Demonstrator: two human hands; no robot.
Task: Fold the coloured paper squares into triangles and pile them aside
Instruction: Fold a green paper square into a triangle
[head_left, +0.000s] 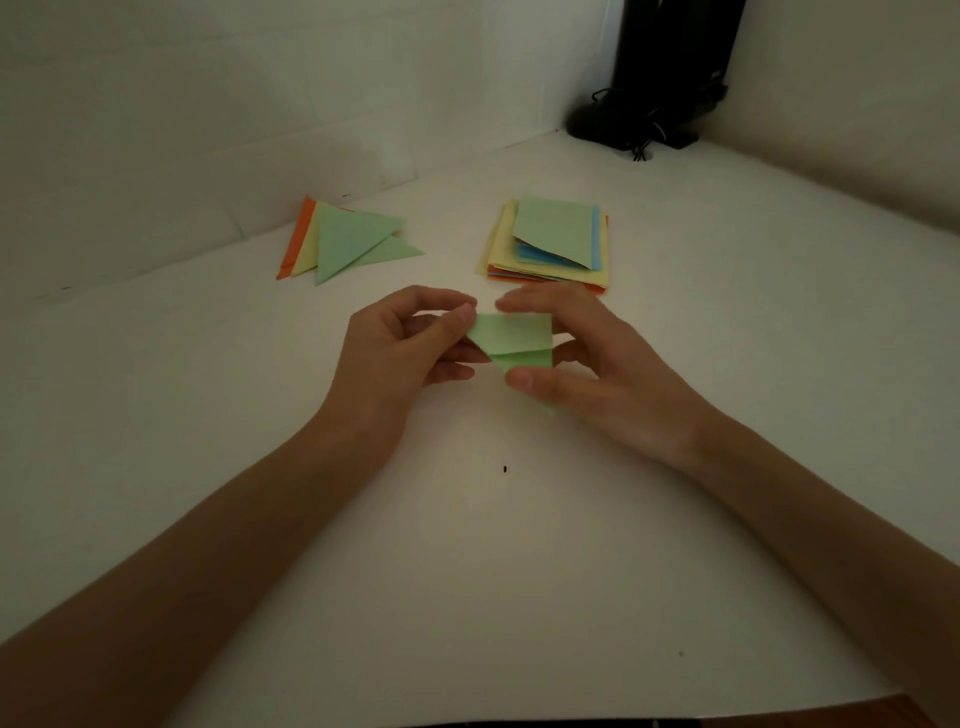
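Holding a pale green, half-folded paper square (511, 338) between both sets of fingers: left hand (389, 358) pinches its left corner, right hand (587, 364) pinches its lower right part. Long axis runs from left fingertips towards right fingers, both hands equally near.

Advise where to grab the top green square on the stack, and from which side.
The green square lies flat but skewed on the stack, so its near edge crosses the blue sheets beneath instead of lining up. Pinch that near edge, coming from the front; that should likely lift one sheet only.
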